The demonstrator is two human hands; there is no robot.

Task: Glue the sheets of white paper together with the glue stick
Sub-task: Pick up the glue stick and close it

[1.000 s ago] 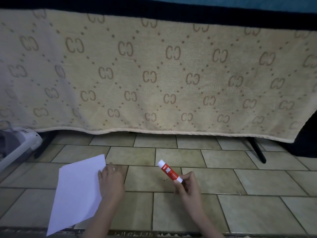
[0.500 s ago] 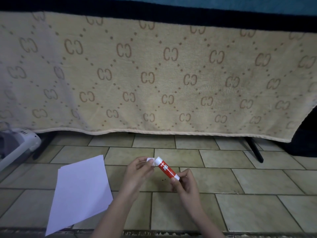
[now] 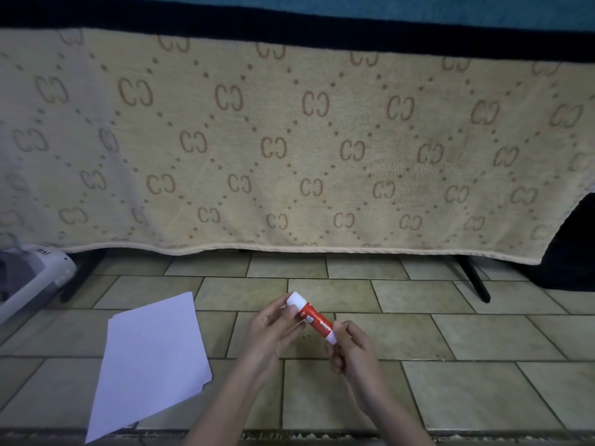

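A red glue stick (image 3: 314,317) with a white cap and white base is held above the tiled floor, tilted up to the left. My right hand (image 3: 352,347) grips its lower white end. My left hand (image 3: 273,326) is closed around the upper part, fingers at the white cap. The stack of white paper sheets (image 3: 149,358) lies flat on the floor to the left of both hands, untouched, its edges slightly fanned.
A beige patterned blanket (image 3: 289,149) hangs over a rack right ahead, with black legs (image 3: 473,278) on the tiles. A white appliance (image 3: 30,278) sits at the far left. A rough floor edge (image 3: 289,434) runs along the bottom.
My left hand left the paper and moved right to the glue stick, now gripping its capped end. The right hand has kept hold of the stick's base.
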